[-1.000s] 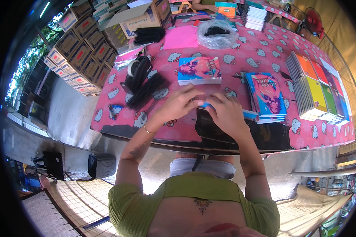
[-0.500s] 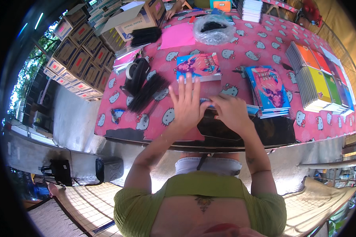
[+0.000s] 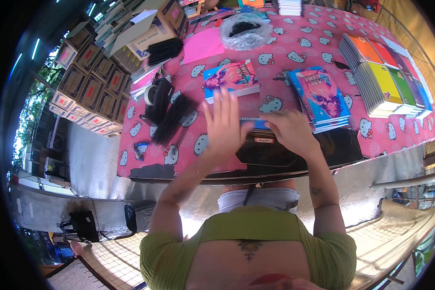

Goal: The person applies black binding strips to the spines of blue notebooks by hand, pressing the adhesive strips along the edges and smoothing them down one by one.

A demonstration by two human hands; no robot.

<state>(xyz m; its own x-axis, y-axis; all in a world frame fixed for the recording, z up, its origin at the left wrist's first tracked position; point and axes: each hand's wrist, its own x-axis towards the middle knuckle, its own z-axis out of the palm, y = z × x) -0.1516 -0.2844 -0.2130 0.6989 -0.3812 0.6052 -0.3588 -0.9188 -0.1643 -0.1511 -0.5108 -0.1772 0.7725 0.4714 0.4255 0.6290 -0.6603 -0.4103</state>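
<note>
My left hand is spread flat, fingers stretched away from me, its thumb at the left end of a narrow blue notebook with a white toothed edge. My right hand is bent over that notebook, thumb and forefinger closed on its edge; its other fingers are partly hidden. Both hands are over a black machine at the table's front edge. Just beyond the left fingertips lies a pile of blue-and-pink notebooks. A second such pile lies to the right of my right hand.
On the left are a black tape dispenser and black wire spirals. Farther off lie a pink sheet, a plastic bag of black spirals and an open carton. Colourful notebooks stand right; stacked boxes left.
My view has shifted slightly, so the table's things sit a little more to the left. My right hand has moved slightly away from my left thumb, showing more of the blue notebook between them.
</note>
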